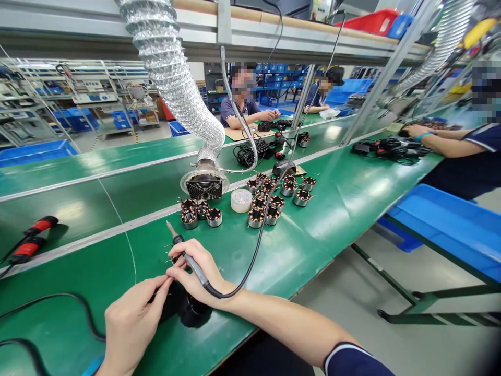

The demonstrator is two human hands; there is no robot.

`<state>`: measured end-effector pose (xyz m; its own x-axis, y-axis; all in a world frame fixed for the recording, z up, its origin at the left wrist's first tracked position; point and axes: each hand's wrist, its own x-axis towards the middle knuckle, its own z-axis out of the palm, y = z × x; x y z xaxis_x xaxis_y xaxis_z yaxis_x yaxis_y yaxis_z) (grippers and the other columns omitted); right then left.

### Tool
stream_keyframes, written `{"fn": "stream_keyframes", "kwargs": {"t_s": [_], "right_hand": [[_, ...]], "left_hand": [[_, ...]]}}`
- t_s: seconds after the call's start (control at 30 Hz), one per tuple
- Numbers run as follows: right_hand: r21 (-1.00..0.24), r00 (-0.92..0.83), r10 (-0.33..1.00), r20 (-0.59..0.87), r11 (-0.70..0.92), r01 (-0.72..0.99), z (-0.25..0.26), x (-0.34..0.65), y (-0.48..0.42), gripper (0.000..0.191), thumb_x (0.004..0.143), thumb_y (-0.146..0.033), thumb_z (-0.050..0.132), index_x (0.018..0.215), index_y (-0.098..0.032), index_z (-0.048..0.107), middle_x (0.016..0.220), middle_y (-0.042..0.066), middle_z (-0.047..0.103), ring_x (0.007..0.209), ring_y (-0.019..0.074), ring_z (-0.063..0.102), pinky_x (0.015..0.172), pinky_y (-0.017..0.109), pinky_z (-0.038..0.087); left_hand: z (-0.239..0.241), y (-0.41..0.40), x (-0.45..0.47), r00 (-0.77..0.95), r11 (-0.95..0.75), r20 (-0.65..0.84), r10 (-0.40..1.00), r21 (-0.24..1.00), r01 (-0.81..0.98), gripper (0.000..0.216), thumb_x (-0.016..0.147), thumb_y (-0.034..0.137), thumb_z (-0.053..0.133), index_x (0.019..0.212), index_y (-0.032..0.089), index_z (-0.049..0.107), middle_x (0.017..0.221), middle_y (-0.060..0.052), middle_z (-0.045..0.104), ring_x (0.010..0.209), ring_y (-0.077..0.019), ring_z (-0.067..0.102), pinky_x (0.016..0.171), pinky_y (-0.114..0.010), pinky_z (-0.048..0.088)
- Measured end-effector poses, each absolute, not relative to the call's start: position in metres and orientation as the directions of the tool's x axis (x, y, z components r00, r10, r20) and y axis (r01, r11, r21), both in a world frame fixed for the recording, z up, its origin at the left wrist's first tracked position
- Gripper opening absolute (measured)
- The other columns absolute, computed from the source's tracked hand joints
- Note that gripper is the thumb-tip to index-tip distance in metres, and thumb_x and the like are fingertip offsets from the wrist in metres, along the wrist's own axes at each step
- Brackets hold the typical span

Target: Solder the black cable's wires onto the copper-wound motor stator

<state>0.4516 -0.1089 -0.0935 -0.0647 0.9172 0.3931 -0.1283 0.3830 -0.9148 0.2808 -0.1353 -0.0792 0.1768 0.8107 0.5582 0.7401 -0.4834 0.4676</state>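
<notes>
Holding a soldering iron [191,263] like a pen, the right hand [198,279] wraps its fingers around the grip, tip aimed toward 11 o'clock. It works just above a dark round holder [188,309] on the green surface [313,230], close to the near edge; the piece on the holder is mostly hidden. The left hand [133,318], at 8 o'clock from the holder, presses thumb and forefinger together in a pinch against the right hand; what they grip is too fine to make out. At 12 o'clock lies a small group of stators [200,213] and at 1 o'clock a larger cluster [274,196], with a white tub [241,200] between. The work looks partway through, though which group is finished cannot be told. Bare surface lies open toward 3 o'clock, crossed only by the iron's cable [258,240]. The extractor fan [204,185] stands beyond the stators, and red-handled tools [33,237] lie well apart at 10 o'clock.
</notes>
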Motion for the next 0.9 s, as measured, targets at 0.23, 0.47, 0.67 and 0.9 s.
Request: {"fn": "stream_keyframes", "kwargs": {"t_s": [0.23,0.47,0.67,0.9], "right_hand": [[-0.884,-0.143,0.874,0.465,0.447,-0.138,-0.085,0.457,-0.112,0.027,0.082,-0.016,0.071,0.107,-0.024,0.065,0.106,0.0,0.056,0.079,0.0109,0.07,0.09,0.03,0.06],[-0.893,-0.048,0.899,0.436,0.425,-0.146,-0.09,0.452,-0.11,0.021,0.084,-0.023,0.073,0.104,-0.024,0.067,0.106,0.0,0.056,0.075,0.0104,0.068,0.079,0.026,0.061],[-0.885,0.003,0.89,0.456,0.454,-0.1,-0.091,0.451,-0.11,0.021,0.086,-0.026,0.074,0.106,-0.023,0.067,0.108,0.001,0.057,0.075,0.009,0.066,0.079,0.023,0.059],[-0.891,0.028,0.891,0.454,0.454,-0.006,-0.091,0.452,-0.119,0.02,0.087,-0.017,0.071,0.106,-0.023,0.066,0.103,0.0,0.059,0.071,0.009,0.066,0.073,0.024,0.057]], "left_hand": [[-0.068,-0.128,0.276,-0.004,-0.152,0.196,0.981,0.773,0.616,0.045,0.073,0.066,0.074,0.079,0.022,0.081,0.068,0.0,0.074,0.052,-0.0138,0.057,0.048,-0.02,0.046],[-0.072,-0.121,0.271,0.009,-0.032,0.031,0.999,0.883,0.469,0.043,0.069,0.062,0.08,0.087,0.022,0.081,0.09,-0.004,0.079,0.082,-0.0226,0.073,0.075,-0.025,0.059],[-0.079,-0.119,0.277,-0.084,-0.008,0.039,0.996,0.938,0.346,0.038,0.074,0.051,0.081,0.093,0.019,0.079,0.09,-0.004,0.078,0.081,-0.0201,0.069,0.076,-0.025,0.056],[-0.069,-0.126,0.294,-0.065,-0.029,0.045,0.997,0.973,0.231,0.025,0.082,0.043,0.075,0.084,0.019,0.078,0.081,-0.003,0.074,0.075,-0.0184,0.062,0.071,-0.029,0.049]]}}
